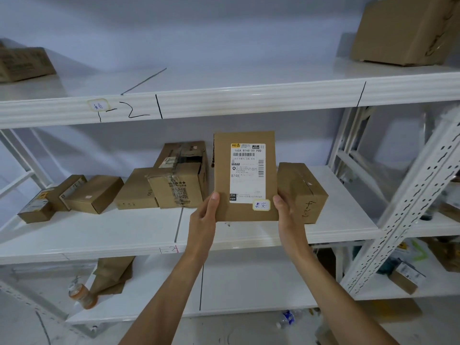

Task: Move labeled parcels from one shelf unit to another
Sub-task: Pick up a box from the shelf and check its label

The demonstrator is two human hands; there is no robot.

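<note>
left hand (202, 215) and right hand (288, 215) grip flat brown cardboard parcel (245, 175) upright at frame centre, fingers apparently curled behind; white metal shelf (249, 235) holds brown boxes (174, 180).

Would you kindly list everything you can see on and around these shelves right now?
held parcel: 1, brown with white label, upright in front of the middle shelf
boxes on middle shelf: about 7, brown, mostly left of the held parcel, one to its right
boxes on top shelf: 2, brown, far left and far right
paper bag: 1, brown, lower shelf left
bottle with orange contents: 1, lower shelf left
plastic bottle: 1, clear, on the floor
shelf unit: white, handwritten marks on its edges
left hand: grips the parcel's lower left edge
right hand: grips its lower right edge
</note>
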